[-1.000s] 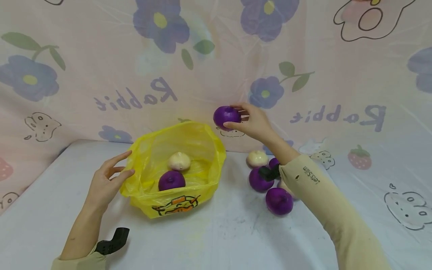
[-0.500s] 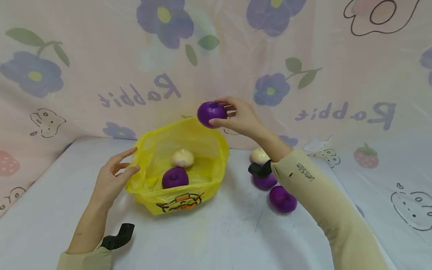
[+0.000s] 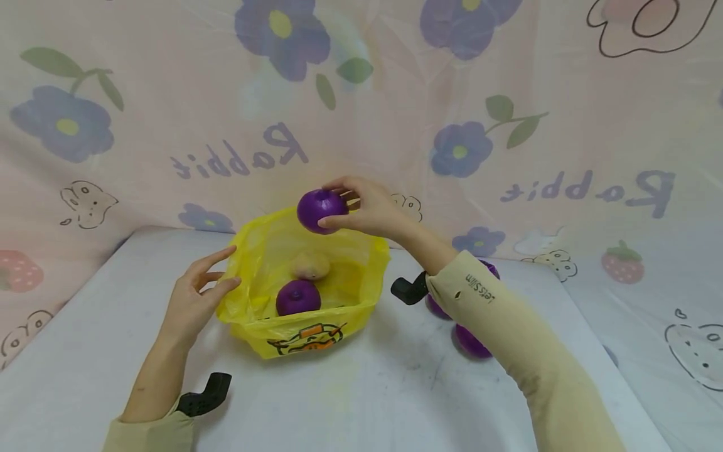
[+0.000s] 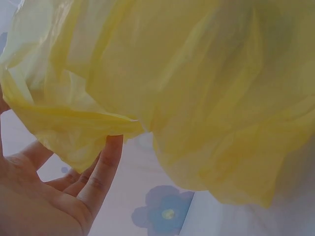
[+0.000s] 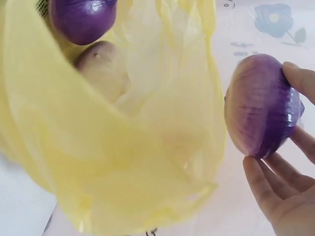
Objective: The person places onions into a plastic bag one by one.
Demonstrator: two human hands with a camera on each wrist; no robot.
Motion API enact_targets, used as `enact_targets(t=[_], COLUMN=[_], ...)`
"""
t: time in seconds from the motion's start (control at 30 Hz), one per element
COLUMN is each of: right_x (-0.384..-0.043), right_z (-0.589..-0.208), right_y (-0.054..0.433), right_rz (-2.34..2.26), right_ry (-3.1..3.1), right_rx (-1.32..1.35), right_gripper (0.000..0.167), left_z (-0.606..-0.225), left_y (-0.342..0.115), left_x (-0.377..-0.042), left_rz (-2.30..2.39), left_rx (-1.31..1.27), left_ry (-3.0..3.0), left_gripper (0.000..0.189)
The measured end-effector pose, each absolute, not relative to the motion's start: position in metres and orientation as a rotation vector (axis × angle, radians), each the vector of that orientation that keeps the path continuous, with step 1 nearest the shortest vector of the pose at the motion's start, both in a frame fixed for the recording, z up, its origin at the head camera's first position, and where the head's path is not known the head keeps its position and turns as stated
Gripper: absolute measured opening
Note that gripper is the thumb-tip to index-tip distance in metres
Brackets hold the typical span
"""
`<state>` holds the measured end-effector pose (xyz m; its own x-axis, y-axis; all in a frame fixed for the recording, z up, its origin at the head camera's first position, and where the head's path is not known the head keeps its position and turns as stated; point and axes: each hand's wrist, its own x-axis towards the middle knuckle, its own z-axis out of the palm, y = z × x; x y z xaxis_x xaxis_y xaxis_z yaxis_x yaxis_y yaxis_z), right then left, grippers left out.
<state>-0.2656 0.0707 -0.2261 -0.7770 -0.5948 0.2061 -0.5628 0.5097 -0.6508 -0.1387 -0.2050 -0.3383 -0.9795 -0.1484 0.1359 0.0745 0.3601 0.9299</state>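
- Step in hand, as judged: bagging onions. Right hand [image 3: 375,210] has its grip clenched round a purple onion [image 3: 321,210], held above the back rim of the yellow bag [image 3: 305,336].
- Left hand [image 3: 198,298], grip released, fingers straight against the bag's left rim.
- Bag already holds a purple and a pale onion.
- Next move calls for lowering, then letting go inside the mouth.
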Motion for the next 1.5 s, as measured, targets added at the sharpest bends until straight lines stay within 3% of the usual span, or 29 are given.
enact_targets(t=[0.4, 1.5], right_x=[-0.270, -0.275], right_z=[-0.242, -0.289], right_y=[0.047, -0.001], right_rz=[-1.033, -0.604], right_ry=[2.608, 2.448], right_rx=[-1.119, -1.044], right_gripper=[0.058, 0.061], left_z=[-0.338, -0.338], left_y=[-0.203, -0.204], left_x=[-0.139, -0.136], left_rz=[-1.697, -1.690], left_rx=[0.063, 0.016], left_ry=[-2.413, -2.402], left_gripper=[0.053, 0.053])
